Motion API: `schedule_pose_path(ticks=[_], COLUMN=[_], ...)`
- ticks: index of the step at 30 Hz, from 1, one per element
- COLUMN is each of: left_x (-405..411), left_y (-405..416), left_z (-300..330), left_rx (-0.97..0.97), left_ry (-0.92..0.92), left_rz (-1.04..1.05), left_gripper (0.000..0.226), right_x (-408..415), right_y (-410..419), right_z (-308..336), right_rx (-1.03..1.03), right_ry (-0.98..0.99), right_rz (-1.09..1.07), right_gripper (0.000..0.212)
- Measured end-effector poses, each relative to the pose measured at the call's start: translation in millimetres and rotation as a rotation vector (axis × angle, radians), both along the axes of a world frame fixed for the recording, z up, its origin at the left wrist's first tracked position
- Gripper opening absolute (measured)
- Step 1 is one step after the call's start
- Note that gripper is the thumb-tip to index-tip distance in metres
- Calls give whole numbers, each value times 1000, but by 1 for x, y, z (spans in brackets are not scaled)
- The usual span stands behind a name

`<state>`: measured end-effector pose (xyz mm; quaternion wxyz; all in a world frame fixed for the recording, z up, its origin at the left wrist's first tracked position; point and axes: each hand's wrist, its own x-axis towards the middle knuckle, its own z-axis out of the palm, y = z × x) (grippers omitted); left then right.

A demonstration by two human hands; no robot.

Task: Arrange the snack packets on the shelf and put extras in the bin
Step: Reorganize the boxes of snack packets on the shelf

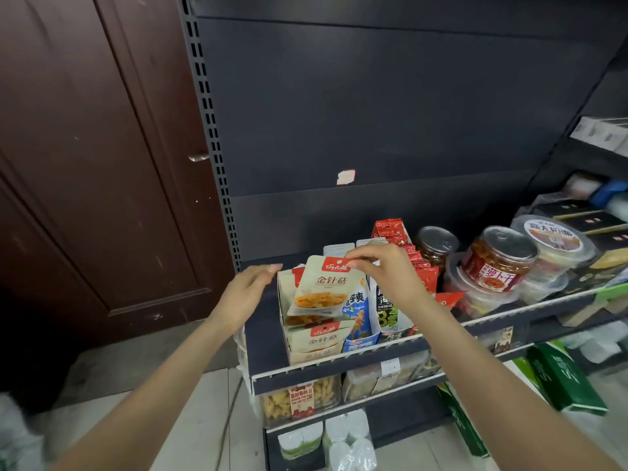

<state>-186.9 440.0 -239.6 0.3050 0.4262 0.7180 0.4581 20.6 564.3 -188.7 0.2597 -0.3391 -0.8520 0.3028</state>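
At the centre of the frame, just below the middle, the right hand (384, 270) pinches the red top edge of a cream snack packet (326, 287) between thumb and fingertips, the other fingers curled above it. The packet hangs tilted over the open display carton (289, 338) at the left end of the shelf (339, 365), its lower edge touching or just above the packets already standing there. The left hand (249, 292) hovers just left of the carton with fingers straight and close together, holding nothing — it looks ready to steady the carton wall.

By the look of it the job is partway through. A matching cream packet (323, 338) stands at the front of the carton, and to its right a blue-and-white packet row (356, 317), a dark green one (387, 311) and a line of red packets (421, 266) stand in their own cartons, fairly orderly. Further right, toward the frame's edge, clear tubs and a red-labelled jar (496, 263) are stacked loosely.

What seems left: seat the held packet upright among its fellows, then deal with extras. No bin can be made out — so whether any extras have gone into one cannot be told.
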Motion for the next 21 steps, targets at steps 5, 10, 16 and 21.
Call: schedule_pose_path(ticks=[5, 10, 16, 21], left_x=[-12, -17, -24, -28], left_y=[3, 4, 7, 8], left_z=[-11, -13, -14, -17], left_rx=[-112, -141, -117, -121], left_ry=[320, 224, 180, 146], left_rz=[-202, -230, -232, -241], left_gripper=[45, 45, 45, 39], right_x=[-20, -38, -61, -75], right_y=[6, 13, 18, 20], right_z=[-17, -39, -51, -60], right_rx=[-34, -42, 104, 204], right_ry=[-152, -239, -301, -263], right_rz=[76, 65, 26, -111], right_gripper=[21, 15, 8, 24])
